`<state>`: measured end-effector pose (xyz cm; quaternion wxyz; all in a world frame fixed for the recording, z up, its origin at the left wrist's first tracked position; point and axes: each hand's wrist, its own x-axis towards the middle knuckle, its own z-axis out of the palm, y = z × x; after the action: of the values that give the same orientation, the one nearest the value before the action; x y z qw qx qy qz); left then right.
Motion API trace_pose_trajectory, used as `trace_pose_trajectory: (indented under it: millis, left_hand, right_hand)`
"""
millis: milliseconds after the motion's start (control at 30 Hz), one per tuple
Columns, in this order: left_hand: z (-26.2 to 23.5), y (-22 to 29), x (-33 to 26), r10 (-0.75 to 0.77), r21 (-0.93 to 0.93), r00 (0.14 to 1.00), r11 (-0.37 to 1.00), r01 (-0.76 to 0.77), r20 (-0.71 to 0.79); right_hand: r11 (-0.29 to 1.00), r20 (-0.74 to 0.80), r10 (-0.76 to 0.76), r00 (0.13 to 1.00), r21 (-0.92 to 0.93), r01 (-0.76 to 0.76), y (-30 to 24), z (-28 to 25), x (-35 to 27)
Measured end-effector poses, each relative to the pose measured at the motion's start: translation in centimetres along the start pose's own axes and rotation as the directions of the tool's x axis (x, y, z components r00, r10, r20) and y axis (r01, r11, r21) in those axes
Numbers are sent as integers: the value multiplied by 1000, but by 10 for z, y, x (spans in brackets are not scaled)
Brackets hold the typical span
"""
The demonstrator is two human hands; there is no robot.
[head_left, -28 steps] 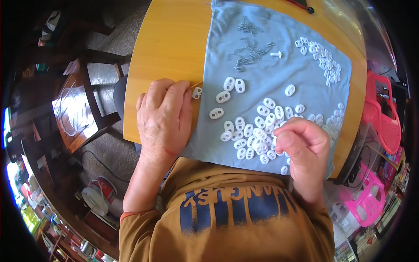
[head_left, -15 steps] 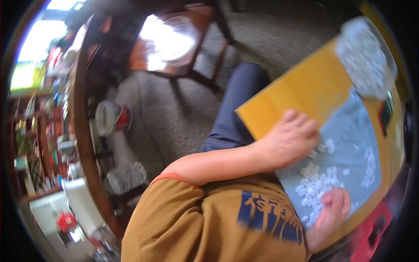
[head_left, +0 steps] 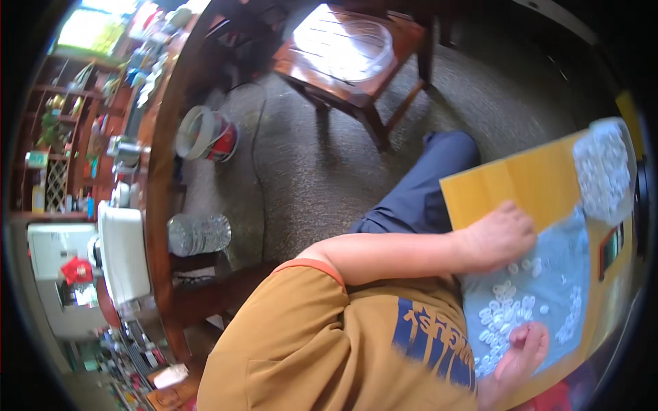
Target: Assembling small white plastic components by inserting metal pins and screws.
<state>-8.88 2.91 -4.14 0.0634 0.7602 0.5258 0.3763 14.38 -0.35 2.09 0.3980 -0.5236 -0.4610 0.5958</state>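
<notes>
My left hand (head_left: pixel 499 237) is closed, its fingers curled, over the upper edge of a blue-grey cloth (head_left: pixel 565 257) on a yellow wooden board (head_left: pixel 507 181). My right hand (head_left: pixel 524 353) is closed too, thumb and fingers pinched together, low over the cloth. Anything inside either hand is hidden or too small to name. Between the hands lies a heap of small white oval pieces (head_left: pixel 504 315). More of the white pieces (head_left: pixel 567 322) form a loose band farther right on the cloth. A clear plastic box (head_left: pixel 604 171) packed with whitish pieces stands at the board's far corner.
A dark flat object with a red edge (head_left: pixel 610 250) lies by the cloth. At upper centre, a clear round container (head_left: pixel 373 51) sits on a wooden stool (head_left: pixel 363 96). A bucket (head_left: pixel 205 133) and large clear bottle (head_left: pixel 199 234) are near a long cluttered wooden counter (head_left: pixel 161 205).
The whole view has swung, so the board, plastic box and stool appear shifted right or lower. Both hands stay closed around the cloth; the left hand appears farther right and slightly lower in the picture.
</notes>
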Motion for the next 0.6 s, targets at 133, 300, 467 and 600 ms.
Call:
trace_pose_trajectory:
  millis: [133, 300, 467, 600]
  left_hand:
    - [-3, 1, 9, -151, 48, 987, 988, 149, 62]
    - [6, -6, 12, -159, 138, 985, 979, 148, 71]
    - [-2, 2, 28, -167, 35, 966, 986, 164, 199]
    - [-5, 3, 34, -228, -65, 917, 963, 263, 327]
  right_hand:
    - [998, -82, -5, 997, 69, 10, -6, 9, -13]
    - [993, -86, -45, 995, 104, 54, 0, 6, -27]
    - [979, -65, -80, 995, 184, 91, 4, -4, -45]
    - [963, -92, -76, 993, 251, 97, 4, -8, -48]
